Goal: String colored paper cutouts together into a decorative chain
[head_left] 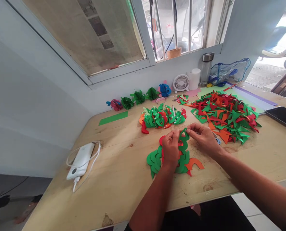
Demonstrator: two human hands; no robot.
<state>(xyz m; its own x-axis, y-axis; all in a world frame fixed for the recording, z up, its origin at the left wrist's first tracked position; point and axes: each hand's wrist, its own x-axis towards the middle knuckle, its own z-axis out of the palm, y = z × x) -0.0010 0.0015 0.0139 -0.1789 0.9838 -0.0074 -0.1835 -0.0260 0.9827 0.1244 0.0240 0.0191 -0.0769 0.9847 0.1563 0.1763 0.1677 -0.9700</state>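
Between my two hands is a green paper cutout (184, 136) with a curved edge, raised over a heap of cut paper. My left hand (171, 146) pinches its left side, fingers closed. At its upper right, the fingertips of my right hand (203, 136) are pinched on the same piece. Under and around my left hand lies the heap of green, red and orange paper shapes (155, 158). An orange curved paper piece (196, 163) sticks out at the heap's right. Blue-handled scissors (218, 140) seem to lie partly hidden behind my right hand.
Behind is a pile of paper shapes (161, 117); to the right, a large scrap pile (227, 115). A white power bank (81, 160) with a cable lies left. Paper figures (138, 97), a small fan (180, 83) and a glass bottle (206, 69) line the wall. A phone (282, 117) lies far right.
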